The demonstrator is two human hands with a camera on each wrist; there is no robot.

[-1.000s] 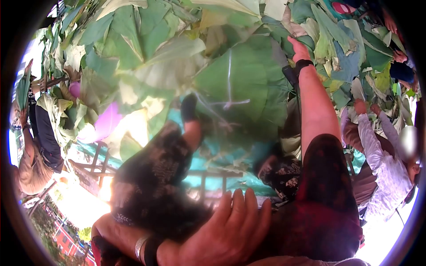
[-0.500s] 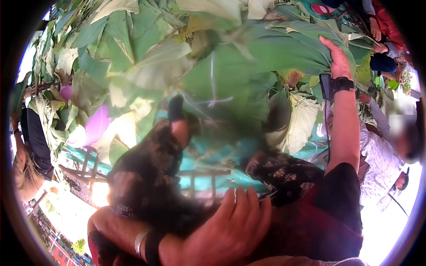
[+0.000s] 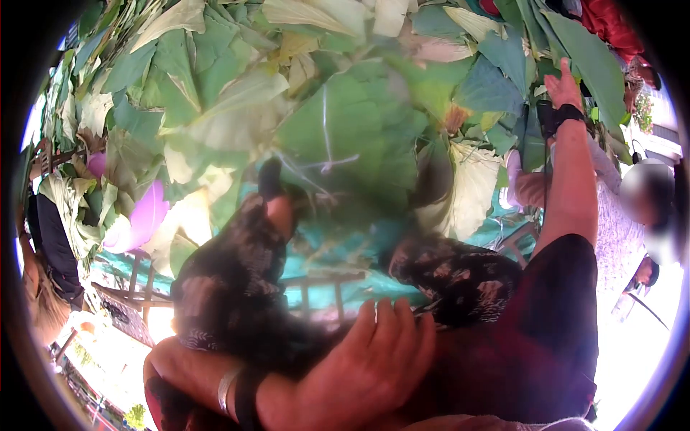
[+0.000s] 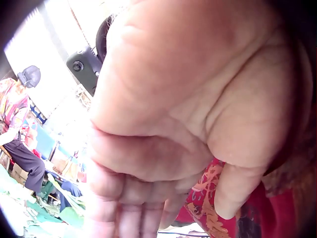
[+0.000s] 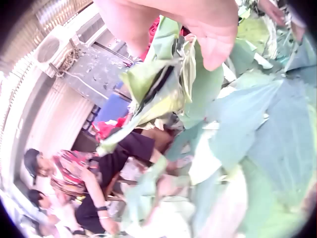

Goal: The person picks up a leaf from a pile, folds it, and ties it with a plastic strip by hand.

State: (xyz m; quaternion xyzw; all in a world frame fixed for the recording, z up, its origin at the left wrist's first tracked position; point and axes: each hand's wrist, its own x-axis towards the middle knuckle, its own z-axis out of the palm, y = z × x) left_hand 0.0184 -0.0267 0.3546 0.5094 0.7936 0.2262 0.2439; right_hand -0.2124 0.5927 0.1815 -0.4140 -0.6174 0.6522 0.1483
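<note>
My right hand (image 3: 564,90) is stretched out at the upper right of the head view, thumb and fingers apart. It overlaps a long green leaf (image 3: 593,61) there. In the right wrist view, folded leaf edges (image 5: 171,94) show between the thumb and fingers; I cannot tell whether they pinch them. My left hand (image 3: 352,373) lies low against my body, fingers extended and holding nothing; its palm fills the left wrist view. In front of me a broad green leaf (image 3: 352,115) carries thin white string-like lines, above a spread heap of large leaves (image 3: 180,65).
My legs (image 3: 230,266) in patterned trousers frame the near side. A teal sheet (image 3: 323,251) lies beneath. Purple petal-like pieces (image 3: 147,215) sit at left. A person in a pale patterned top (image 3: 611,230) is close on the right, others beyond. A wall-mounted unit (image 5: 52,52) shows behind.
My right hand has moved rightward; the large leaf swept with it from above the heap to the far right, uncovering bluish leaves. My left hand has stayed low against my body.
</note>
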